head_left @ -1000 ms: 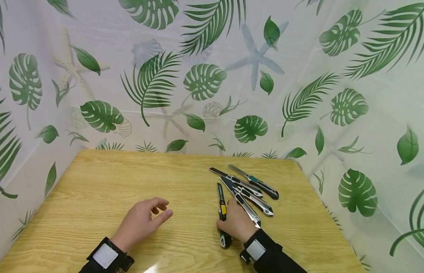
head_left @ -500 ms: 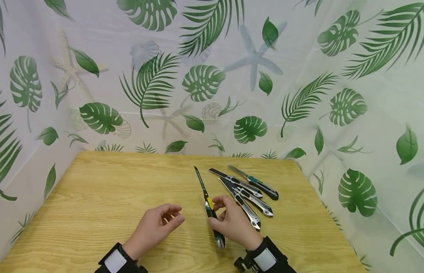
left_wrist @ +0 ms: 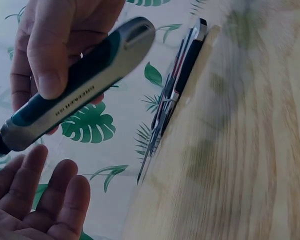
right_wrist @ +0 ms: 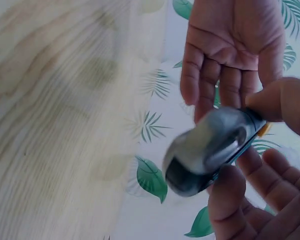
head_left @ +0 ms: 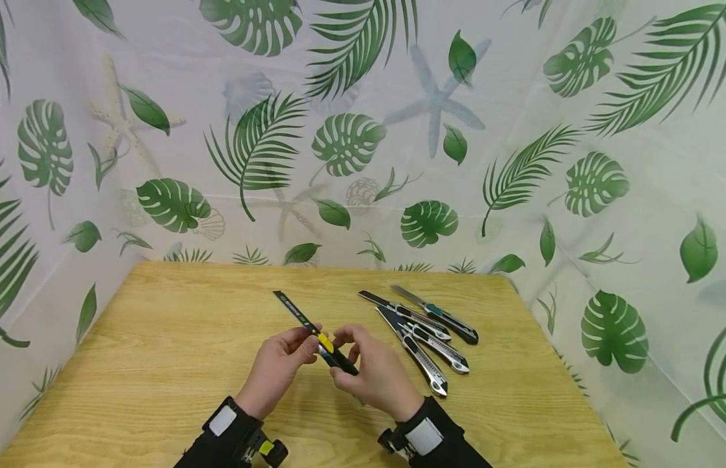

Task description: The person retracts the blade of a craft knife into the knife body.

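A utility knife [head_left: 344, 361] with a dark green and silver handle, a yellow slider and a long dark blade extended is held above the table between both hands. My left hand [head_left: 275, 367] pinches its front end by the slider, thumb on top. My right hand [head_left: 379, 374] grips the rear of the handle between thumb and fingers. The blade points to the far left. In the left wrist view, lettering shows along the handle of the utility knife [left_wrist: 72, 97]. In the right wrist view, its rounded butt [right_wrist: 205, 155] faces the camera, somewhat blurred.
Several more utility knives [head_left: 424, 364] lie overlapping on the right of the wooden table [head_left: 181, 325], blades out and pointing to the far left. One has a teal and black handle [head_left: 453, 321]. A leaf-patterned sheet [head_left: 363, 195] hangs behind and beside the table.
My right hand has lifted the utility knife from beside the other knives and carried it left, turning its blade leftward. My left hand has come in and taken hold of its front end.
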Demonstrator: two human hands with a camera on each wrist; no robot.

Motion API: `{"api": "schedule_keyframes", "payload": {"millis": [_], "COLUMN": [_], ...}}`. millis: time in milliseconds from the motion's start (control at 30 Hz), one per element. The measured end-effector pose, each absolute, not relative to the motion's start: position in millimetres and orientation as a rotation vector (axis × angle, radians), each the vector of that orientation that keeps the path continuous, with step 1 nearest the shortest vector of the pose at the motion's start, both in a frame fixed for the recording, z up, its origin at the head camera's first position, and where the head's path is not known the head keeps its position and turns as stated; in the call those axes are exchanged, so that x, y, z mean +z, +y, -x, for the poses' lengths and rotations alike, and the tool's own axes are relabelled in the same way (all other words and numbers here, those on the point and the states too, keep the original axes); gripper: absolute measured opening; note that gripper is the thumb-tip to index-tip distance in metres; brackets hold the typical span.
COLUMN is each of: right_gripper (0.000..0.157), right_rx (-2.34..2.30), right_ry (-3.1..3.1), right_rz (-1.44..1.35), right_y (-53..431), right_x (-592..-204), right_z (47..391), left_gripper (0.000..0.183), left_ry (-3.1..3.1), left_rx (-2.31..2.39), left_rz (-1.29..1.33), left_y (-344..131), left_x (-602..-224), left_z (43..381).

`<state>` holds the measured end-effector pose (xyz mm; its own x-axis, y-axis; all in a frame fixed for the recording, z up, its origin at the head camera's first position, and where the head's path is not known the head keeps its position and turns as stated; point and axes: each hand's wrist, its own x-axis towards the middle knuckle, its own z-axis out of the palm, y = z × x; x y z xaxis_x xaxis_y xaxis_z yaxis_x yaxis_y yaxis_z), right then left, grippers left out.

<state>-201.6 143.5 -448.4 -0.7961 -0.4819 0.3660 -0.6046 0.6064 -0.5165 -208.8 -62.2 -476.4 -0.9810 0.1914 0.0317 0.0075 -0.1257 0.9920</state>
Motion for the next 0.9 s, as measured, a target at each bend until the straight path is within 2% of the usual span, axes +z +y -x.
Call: {"api": "schedule_keyframes", "payload": {"millis": [233, 367, 500, 667, 767, 900], "right_gripper": [0.055, 0.048, 0.041, 0.045, 0.045, 0.057], "right_rx": [1.062, 1.395, 1.936, 2.538, 2.622, 2.579], "right_ry": [-2.649, -2.743, -2.788, -2.587, -2.518, -2.526], "right_rz": [-0.955, -0.944, -1.024, -1.021, -0.943, -0.784], "right_y": [141.0, 143.9, 147.5, 150.0, 149.3, 146.8], "right_x": [-456.1, -460.2, -465.2, -470.4, -472.7, -474.4], "right_z": [208.9, 214.3, 218.1, 219.8, 220.4, 218.9], "left_gripper": [0.036, 0.035, 0.038, 0.035, 0.033, 0.034], "left_ry": [1.882, 1.824, 1.775, 1.763, 1.756, 1.785], "left_rx": [2.401, 2.457, 2.464, 2.461, 2.471, 2.45], "left_rz": [-0.225, -0.289, -0.344, -0.34, -0.336, -0.315], "left_y": [-60.7, -59.5, -58.0, -56.9, -56.2, -55.1], "left_x": [-476.9, -477.0, -478.7, -482.3, -485.0, -488.2], "left_z": [209.2, 208.0, 207.7, 207.8, 208.3, 208.1]}}
